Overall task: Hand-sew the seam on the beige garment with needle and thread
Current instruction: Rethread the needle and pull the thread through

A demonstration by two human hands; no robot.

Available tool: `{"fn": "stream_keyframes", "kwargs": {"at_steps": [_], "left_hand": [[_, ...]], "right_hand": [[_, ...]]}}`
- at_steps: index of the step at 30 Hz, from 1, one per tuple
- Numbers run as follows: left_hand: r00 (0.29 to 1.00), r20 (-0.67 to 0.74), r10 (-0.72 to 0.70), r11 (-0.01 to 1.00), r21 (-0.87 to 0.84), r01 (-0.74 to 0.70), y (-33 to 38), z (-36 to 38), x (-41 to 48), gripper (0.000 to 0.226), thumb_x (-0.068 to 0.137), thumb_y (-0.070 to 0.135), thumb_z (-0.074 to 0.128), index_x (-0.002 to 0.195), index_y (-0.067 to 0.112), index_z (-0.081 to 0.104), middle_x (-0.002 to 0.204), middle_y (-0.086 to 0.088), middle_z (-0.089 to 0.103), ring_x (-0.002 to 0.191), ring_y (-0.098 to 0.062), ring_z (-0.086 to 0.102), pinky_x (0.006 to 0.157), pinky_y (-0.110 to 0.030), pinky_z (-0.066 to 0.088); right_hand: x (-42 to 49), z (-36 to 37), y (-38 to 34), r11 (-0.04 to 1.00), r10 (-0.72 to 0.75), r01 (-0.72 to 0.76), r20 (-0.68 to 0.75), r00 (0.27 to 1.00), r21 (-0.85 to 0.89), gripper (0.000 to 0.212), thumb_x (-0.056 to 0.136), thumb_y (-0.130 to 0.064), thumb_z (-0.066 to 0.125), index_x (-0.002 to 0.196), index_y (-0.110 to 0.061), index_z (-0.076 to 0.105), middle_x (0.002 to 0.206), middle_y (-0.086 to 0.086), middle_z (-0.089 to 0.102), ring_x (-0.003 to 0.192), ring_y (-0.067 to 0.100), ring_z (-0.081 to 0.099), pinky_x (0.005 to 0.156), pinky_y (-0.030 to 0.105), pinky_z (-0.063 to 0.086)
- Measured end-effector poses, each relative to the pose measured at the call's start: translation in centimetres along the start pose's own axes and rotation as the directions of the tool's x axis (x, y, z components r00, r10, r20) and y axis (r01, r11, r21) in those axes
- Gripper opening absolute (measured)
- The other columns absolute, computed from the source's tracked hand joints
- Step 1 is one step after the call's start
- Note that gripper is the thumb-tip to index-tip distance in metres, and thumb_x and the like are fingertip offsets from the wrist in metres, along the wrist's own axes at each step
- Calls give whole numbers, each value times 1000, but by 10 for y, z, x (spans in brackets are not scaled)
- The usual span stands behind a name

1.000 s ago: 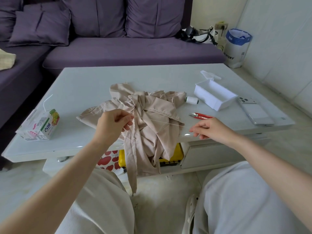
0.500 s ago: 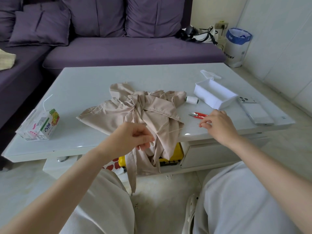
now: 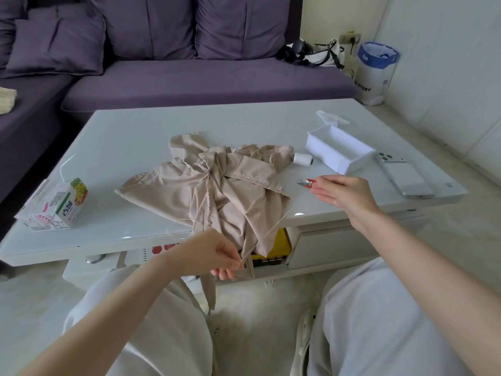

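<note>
Lying crumpled mid tabletop point(image 3: 130, 137), beige garment point(image 3: 217, 191), one strip drooping over the front edge. Left hand point(image 3: 214, 256) below that edge, pinching thread point(image 3: 271, 230) running taut up and to the right. Right hand point(image 3: 344, 194) flat-fingered, holding nothing, fingertips just beside red snips point(image 3: 305, 182). Needle too small to make out. Probably thread prep or a cut pending; seam progress unreadable, stitching likely mostly to do.

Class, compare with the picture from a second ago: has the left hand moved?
Yes. The left hand has dropped from above the table top to below its front edge, nearer the person, pinching the thread.
</note>
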State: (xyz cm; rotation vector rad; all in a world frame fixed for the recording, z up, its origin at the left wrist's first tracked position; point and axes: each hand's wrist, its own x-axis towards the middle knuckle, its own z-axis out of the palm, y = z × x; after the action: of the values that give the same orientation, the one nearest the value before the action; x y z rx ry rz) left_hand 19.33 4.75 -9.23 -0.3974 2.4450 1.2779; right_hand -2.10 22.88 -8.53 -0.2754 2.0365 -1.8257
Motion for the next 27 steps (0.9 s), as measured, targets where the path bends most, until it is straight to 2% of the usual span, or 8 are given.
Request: {"fn": "stream_keyframes", "kwargs": {"at_steps": [4,6,10,13,17,19,22,27], "left_hand": [[999,44,-13,976,218,3,-5,14,10,17,92,24,60,102,18,72,81,17,66,71,10,59,75,-10,47],[998,-57,6,971,238,8,-3,18,19,28,93,24,57,120,21,63,103,7,65,91,-3,62,88,-22,50],[886,-444,132,989,5,-145,25,20,34,38,93,20,57,131,20,51,119,7,58,102,-10,57,95,-27,47],[849,-503,165,944,-170,-284,54,21,42,46,93,20,57,137,19,44,118,14,56,110,-2,53,96,-17,41],[896,-409,174,886,-333,-324,78,32,52,26,97,15,52,120,10,60,68,10,63,56,6,55,59,-3,41],[894,-409,185,881,-335,-335,77,37,57,20,98,13,50,101,10,69,53,9,53,47,1,46,56,-6,39],[888,-417,196,916,-246,-318,74,40,62,21,98,14,50,90,14,70,55,5,52,45,-1,42,51,-7,35],[886,-392,249,962,-2,-272,62,35,73,19,97,19,52,94,17,70,63,7,58,45,1,45,51,-9,35]], "right_hand": [[-10,10,-6,992,60,-67,68,996,111,10,84,2,66,93,-1,63,90,14,71,79,17,72,73,21,57],[-17,17,-12,987,68,-83,113,991,139,11,85,2,65,91,-3,59,88,14,71,77,16,71,71,20,57],[-28,24,-22,986,63,-91,192,979,139,15,87,-1,64,93,-7,52,88,12,73,78,15,70,72,19,57],[-33,27,-26,991,51,-79,238,970,111,19,88,-3,64,103,-6,54,89,8,74,79,12,70,73,18,56],[-30,20,-27,999,-11,3,235,972,37,14,90,-4,61,102,-9,58,89,5,73,77,8,68,73,17,55],[-25,13,-26,1000,-21,23,214,977,-7,11,91,-5,59,100,-11,60,89,3,73,76,7,66,72,16,53],[-8,0,-21,998,-7,14,130,991,-56,12,91,-5,58,103,-9,61,88,3,71,74,9,63,75,18,51],[30,-13,-12,994,-15,12,-30,999,-110,13,92,-2,54,101,-8,60,83,3,67,65,6,58,66,15,47]]}}
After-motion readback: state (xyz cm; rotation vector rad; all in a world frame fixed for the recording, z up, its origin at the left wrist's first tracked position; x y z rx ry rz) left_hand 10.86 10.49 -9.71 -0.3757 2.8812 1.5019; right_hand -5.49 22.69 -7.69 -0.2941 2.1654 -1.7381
